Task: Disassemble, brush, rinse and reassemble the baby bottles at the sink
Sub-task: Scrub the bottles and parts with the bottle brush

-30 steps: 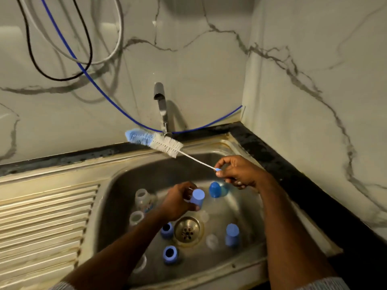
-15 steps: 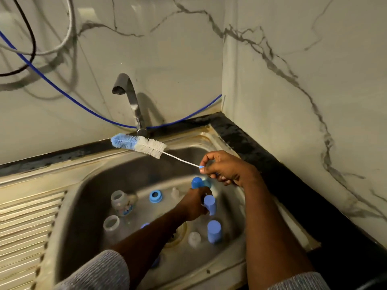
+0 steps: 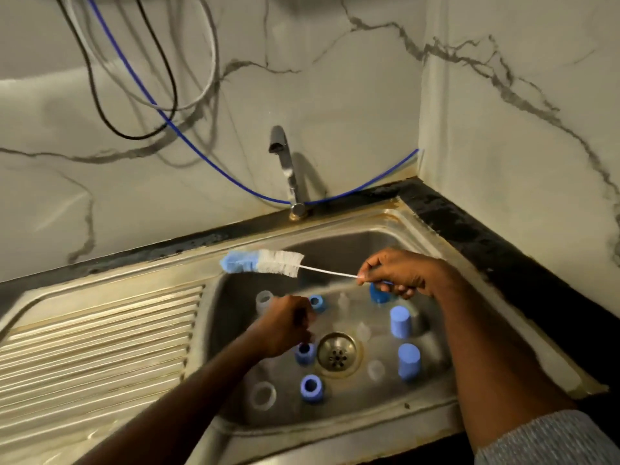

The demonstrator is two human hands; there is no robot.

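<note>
Right hand [image 3: 401, 275] fingers pinched on thin white wire handle of light, springy blue-and-white bristle bottle brush [image 3: 261, 261]; left hand [image 3: 285, 325] curled, contents unclear, over small, probably slippery blue plastic bottle caps [image 3: 401, 322].

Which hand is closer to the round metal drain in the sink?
Left. The left hand hovers just up-left of the drain; the right hand, holding the bottle brush, is higher, toward the back.

Text: none readable in the frame.
Labels, brands, numbers: none legible on the sink [image 3: 396, 226], tap [image 3: 285, 162] or bottle parts [image 3: 401, 322].
</note>
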